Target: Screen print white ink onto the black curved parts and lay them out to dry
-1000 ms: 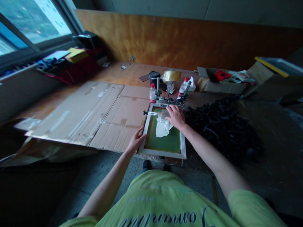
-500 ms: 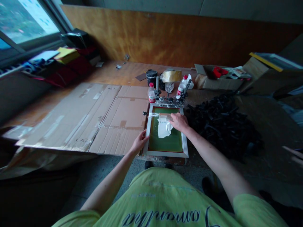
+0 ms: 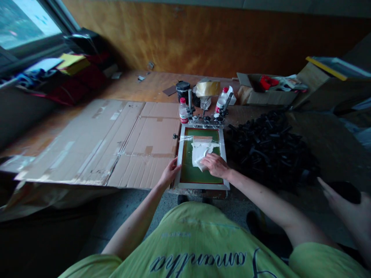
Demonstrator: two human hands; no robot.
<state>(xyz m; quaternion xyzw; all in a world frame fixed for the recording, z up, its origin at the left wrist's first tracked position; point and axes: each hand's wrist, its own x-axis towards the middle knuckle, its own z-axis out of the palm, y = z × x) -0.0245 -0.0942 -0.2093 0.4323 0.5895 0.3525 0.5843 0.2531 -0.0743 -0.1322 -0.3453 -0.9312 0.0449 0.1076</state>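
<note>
A screen printing frame with pale metal sides and a green mesh lies before me, fixed to a clamp at its far end. My left hand grips the frame's left side, its fingertips at the edge. On the mesh lies a crumpled white cloth; whether it is fabric or paper is hard to tell. My right hand has its fingers closed on the cloth's near right part, pressed low over the mesh. A brown strip sits at the cloth's far edge, with clear tape beside it.
Flattened cardboard covers the table on the left. A heap of black parts lies right of the frame. Behind the clamp stand two bottles, a black tub and a tape roll. Another person's hand is at far right.
My right hand has moved toward me, from the cloth's far right corner to its near part. My left hand stays on the frame. The other person's hand has come further into view.
</note>
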